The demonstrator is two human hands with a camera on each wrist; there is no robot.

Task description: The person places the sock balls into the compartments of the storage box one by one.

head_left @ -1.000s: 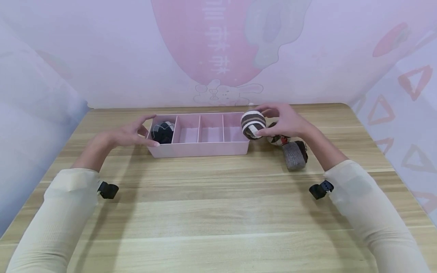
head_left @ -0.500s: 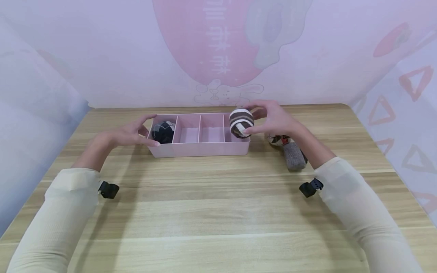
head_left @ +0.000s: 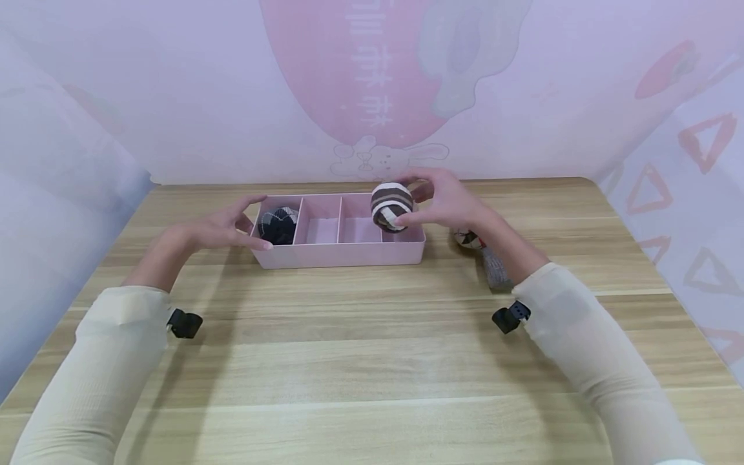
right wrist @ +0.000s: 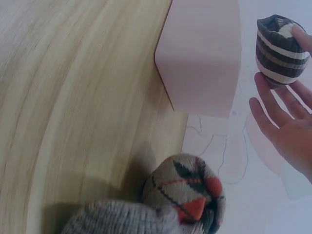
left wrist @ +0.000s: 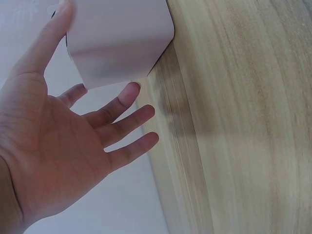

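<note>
A pink divided tray (head_left: 343,256) stands on the wooden table; its leftmost compartment holds a dark checked sock ball (head_left: 278,224). My right hand (head_left: 443,201) holds a brown-and-white striped sock ball (head_left: 392,206) in its fingertips above the tray's right-hand compartments. The right wrist view shows that striped sock ball (right wrist: 280,49) beside the tray's end wall (right wrist: 202,56). My left hand (head_left: 223,227) lies spread with straight fingers at the tray's left end, thumb on the tray's corner (left wrist: 119,41), holding nothing.
Behind my right forearm lie an argyle sock ball (right wrist: 187,192) and a grey sock ball (head_left: 494,270) on the table, right of the tray. A patterned curtain backs the table's far edge. Bare wood stretches in front of the tray.
My right hand has carried the striped sock ball leftward from beside the tray's right end to above its right compartments. The left hand has stayed still.
</note>
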